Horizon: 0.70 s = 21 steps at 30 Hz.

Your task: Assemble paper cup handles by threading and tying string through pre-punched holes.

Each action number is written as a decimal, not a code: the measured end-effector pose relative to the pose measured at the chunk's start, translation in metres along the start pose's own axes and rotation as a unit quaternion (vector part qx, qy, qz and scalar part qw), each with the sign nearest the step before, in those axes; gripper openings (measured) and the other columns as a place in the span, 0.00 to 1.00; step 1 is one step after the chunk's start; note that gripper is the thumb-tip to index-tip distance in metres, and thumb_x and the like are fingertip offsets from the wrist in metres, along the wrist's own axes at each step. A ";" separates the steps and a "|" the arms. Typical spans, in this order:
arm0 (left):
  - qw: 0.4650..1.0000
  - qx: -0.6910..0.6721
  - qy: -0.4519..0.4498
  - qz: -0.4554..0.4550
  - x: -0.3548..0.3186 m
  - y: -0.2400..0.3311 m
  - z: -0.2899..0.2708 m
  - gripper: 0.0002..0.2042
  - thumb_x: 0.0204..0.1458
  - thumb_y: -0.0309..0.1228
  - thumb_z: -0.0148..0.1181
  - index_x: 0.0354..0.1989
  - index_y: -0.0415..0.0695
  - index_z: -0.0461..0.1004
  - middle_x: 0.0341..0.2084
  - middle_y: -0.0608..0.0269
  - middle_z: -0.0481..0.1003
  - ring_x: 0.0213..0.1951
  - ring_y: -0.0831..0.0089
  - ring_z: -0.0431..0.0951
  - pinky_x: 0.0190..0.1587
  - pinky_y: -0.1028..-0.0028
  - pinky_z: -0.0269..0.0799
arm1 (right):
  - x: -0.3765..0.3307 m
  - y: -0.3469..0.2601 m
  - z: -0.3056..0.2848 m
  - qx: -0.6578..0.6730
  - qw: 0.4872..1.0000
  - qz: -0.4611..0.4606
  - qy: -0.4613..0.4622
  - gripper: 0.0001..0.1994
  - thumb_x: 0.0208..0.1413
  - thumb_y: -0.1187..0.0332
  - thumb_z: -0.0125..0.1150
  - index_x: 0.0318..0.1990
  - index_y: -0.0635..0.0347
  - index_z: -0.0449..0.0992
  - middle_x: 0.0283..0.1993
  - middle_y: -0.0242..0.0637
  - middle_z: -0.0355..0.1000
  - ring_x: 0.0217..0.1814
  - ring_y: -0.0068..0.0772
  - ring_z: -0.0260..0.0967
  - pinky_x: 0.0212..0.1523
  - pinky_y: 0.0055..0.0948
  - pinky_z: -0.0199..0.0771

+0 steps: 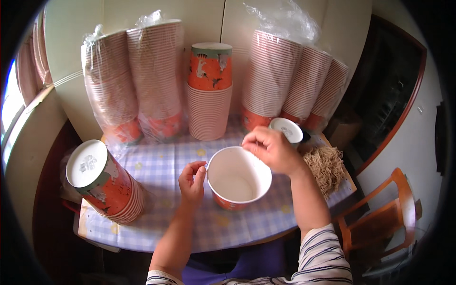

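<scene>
A big round orange paper cup with a white inside [239, 178] sits tilted on a table with a blue and white checked cloth [161, 166]. The left hand [192, 179] touches its rim on one side. The right hand [271, 148] pinches the rim at the far side. Tall stacks of orange paper cups in clear plastic bags [135, 80] stand behind. A wooden chair [384, 213] stands to the right.

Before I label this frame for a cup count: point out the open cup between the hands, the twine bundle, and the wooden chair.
open cup [236, 183], head view, inner wall.
twine bundle [327, 167], head view, middle.
wooden chair [404, 192], head view, backrest.
</scene>
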State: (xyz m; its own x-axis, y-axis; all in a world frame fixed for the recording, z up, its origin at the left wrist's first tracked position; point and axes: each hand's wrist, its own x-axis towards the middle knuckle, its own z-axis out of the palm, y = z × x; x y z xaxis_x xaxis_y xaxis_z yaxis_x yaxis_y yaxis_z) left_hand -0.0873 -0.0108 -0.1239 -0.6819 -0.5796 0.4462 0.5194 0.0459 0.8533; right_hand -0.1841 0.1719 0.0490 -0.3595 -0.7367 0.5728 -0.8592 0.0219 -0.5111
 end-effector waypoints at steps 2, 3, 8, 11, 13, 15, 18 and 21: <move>0.999 0.028 0.020 -0.003 0.004 0.015 0.001 0.06 0.56 0.25 0.54 0.38 0.36 0.74 0.30 0.67 0.73 0.33 0.81 0.70 0.39 0.80 0.66 | -0.005 0.007 0.006 0.014 1.000 -0.015 0.000 0.03 0.51 0.76 0.62 0.31 0.65 0.74 0.27 0.33 0.71 0.28 0.23 0.67 0.28 0.23 0.66; 0.999 0.028 0.019 0.017 0.007 0.023 0.002 0.06 0.56 0.25 0.54 0.38 0.36 0.74 0.30 0.67 0.73 0.33 0.81 0.70 0.39 0.80 0.66 | -0.006 0.009 0.007 0.014 1.000 -0.010 0.000 0.03 0.51 0.76 0.62 0.30 0.65 0.74 0.27 0.33 0.71 0.28 0.23 0.67 0.27 0.23 0.66; 0.990 0.099 -0.098 0.010 0.029 0.070 0.022 0.09 0.55 0.29 0.57 0.37 0.34 0.75 0.27 0.65 0.72 0.31 0.79 0.71 0.37 0.79 0.67 | -0.010 0.012 0.010 -0.054 0.997 -0.048 0.042 0.06 0.45 0.79 0.64 0.31 0.65 0.74 0.28 0.37 0.70 0.28 0.33 0.70 0.28 0.29 0.69; 0.979 0.107 -0.162 -0.056 0.044 0.092 0.037 0.14 0.57 0.37 0.57 0.38 0.35 0.76 0.31 0.64 0.75 0.34 0.80 0.71 0.38 0.78 0.67 | -0.014 0.012 0.016 -0.111 0.987 -0.084 0.081 0.06 0.44 0.80 0.64 0.31 0.65 0.74 0.28 0.38 0.70 0.28 0.35 0.70 0.27 0.30 0.70; 0.965 0.116 -0.213 -0.100 0.051 0.098 0.047 0.18 0.57 0.41 0.56 0.38 0.36 0.78 0.30 0.64 0.76 0.33 0.78 0.72 0.38 0.77 0.68 | -0.015 0.012 0.018 -0.123 0.984 -0.096 0.092 0.07 0.42 0.82 0.64 0.30 0.65 0.74 0.28 0.38 0.70 0.28 0.37 0.71 0.26 0.31 0.70; 0.957 0.112 -0.238 -0.123 0.054 0.101 0.052 0.18 0.57 0.42 0.56 0.38 0.36 0.78 0.29 0.64 0.76 0.34 0.78 0.72 0.38 0.77 0.68 | -0.016 0.013 0.019 -0.124 0.982 -0.110 0.091 0.08 0.41 0.82 0.64 0.30 0.65 0.74 0.28 0.37 0.69 0.28 0.37 0.71 0.26 0.31 0.70; 0.947 0.087 -0.264 -0.163 0.054 0.097 0.055 0.17 0.56 0.41 0.57 0.37 0.35 0.78 0.28 0.63 0.78 0.33 0.79 0.73 0.38 0.77 0.69 | -0.017 0.018 0.016 -0.109 0.985 -0.105 0.086 0.08 0.40 0.82 0.65 0.30 0.65 0.74 0.28 0.37 0.70 0.28 0.37 0.71 0.26 0.31 0.70; 0.936 0.091 -0.288 -0.182 0.056 0.094 0.051 0.15 0.56 0.38 0.58 0.35 0.36 0.79 0.28 0.63 0.78 0.32 0.79 0.74 0.37 0.78 0.69 | -0.020 0.019 0.015 -0.098 0.985 -0.121 0.076 0.08 0.41 0.82 0.64 0.31 0.65 0.75 0.28 0.37 0.70 0.28 0.36 0.71 0.27 0.30 0.70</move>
State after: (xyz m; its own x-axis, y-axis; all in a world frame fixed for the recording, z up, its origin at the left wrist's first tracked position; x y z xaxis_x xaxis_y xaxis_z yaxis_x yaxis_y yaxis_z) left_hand -0.1032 0.0026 -0.0043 -0.9881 -0.0524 0.1445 0.1389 0.0982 0.9854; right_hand -0.1882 0.1767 0.0184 -0.1737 -0.6269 0.7595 -0.9748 0.0000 -0.2230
